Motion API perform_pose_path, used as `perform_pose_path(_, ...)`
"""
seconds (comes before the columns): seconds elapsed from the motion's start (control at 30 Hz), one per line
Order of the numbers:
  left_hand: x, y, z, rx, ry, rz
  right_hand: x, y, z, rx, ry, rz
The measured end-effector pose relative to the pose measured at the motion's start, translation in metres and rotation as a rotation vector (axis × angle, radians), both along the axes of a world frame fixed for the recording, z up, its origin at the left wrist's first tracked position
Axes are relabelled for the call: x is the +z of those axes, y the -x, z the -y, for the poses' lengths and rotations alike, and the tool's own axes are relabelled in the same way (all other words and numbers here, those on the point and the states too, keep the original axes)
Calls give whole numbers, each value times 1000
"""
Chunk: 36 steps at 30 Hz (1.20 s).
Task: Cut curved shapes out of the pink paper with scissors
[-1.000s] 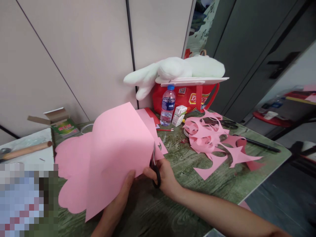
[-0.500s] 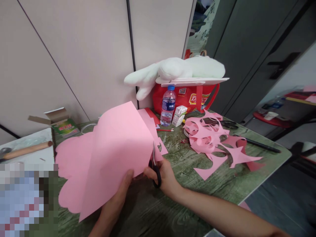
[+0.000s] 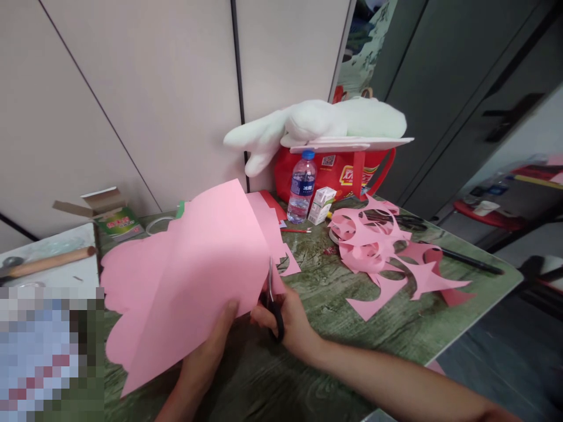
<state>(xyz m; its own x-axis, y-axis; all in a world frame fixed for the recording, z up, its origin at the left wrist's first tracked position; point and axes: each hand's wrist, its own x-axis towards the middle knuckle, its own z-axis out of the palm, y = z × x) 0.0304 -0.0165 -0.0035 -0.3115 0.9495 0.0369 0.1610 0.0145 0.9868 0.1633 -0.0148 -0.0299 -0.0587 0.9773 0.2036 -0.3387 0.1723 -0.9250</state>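
A large sheet of pink paper (image 3: 206,258) is held up at a tilt over the table. My left hand (image 3: 215,337) grips its lower edge, thumb on the near face and the other fingers hidden behind. In my right hand (image 3: 292,319) is a pair of scissors (image 3: 273,310) with black handles, its blades at the sheet's right edge. A narrow pink strip hangs beside the blades. Under and left of the sheet lies a pink paper piece with a scalloped edge (image 3: 127,287).
Pink paper offcuts (image 3: 373,246) are heaped on the right, near a black rod (image 3: 470,258). Behind stand a water bottle (image 3: 302,187), a small carton (image 3: 322,205) and a red bag (image 3: 325,170) under a white plush (image 3: 325,120). A wooden-handled tool (image 3: 53,262) lies left.
The scissors and my right hand have shifted slightly left along the sheet's right edge. The sheet's lower left corner has swung left. The view has moved a little.
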Motion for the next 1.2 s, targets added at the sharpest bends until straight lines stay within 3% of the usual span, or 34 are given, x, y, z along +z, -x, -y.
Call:
perform_pose_path(0.23,7,2,-1,13,14,-89,11,-5,-4,60,54,-72)
perform_pose_path(0.5,20,-3,6,25,46,-84,12,-7,-4,78,94,-66)
perform_pose_path(0.73,26,-6,11,-43,146,-50,10,-7,-5,45,91,-62)
perform_pose_path(0.93,22,-3,9,-12,78,-80,10,-8,-5,55,112,-74)
perform_pose_path(1.1,10,3,4,57,81,-118,6,-7,-6,36,106,-63)
perform_pose_path(1.2,4,8,2,29,90,-90,3,-7,-6,31,85,-54)
